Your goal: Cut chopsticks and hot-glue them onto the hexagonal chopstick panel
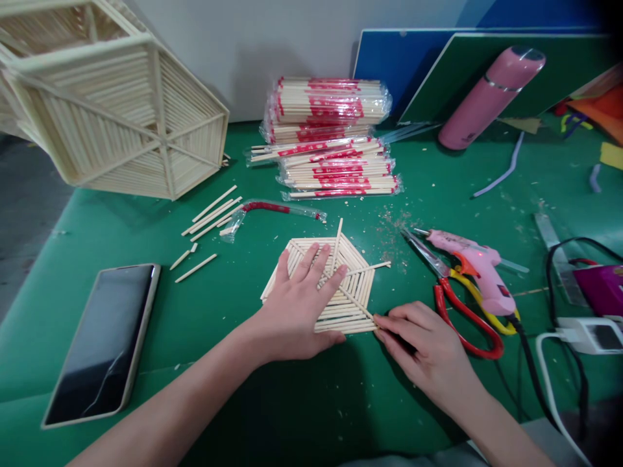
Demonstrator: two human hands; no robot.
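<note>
A hexagonal panel of pale wooden sticks (353,312) lies flat on the green table. My left hand (296,308) rests on top of it, fingers spread, covering its left and middle part. Several sticks run across the panel as spokes; one juts past the upper edge and another past the right edge. My right hand (423,350) is at the lower right corner, thumb and fingers pinched on the end of a diagonal stick (363,307). To the right lie scissors (442,285) with red and yellow handles and a pink glue gun (479,266).
A large stick-built hexagonal structure (121,117) stands at the back left. Wrapped chopstick bundles (335,139) lie at the back, near a leaning pink flask (491,97). Loose sticks (211,214) and a phone (104,344) are on the left; cords (540,383) run along the right.
</note>
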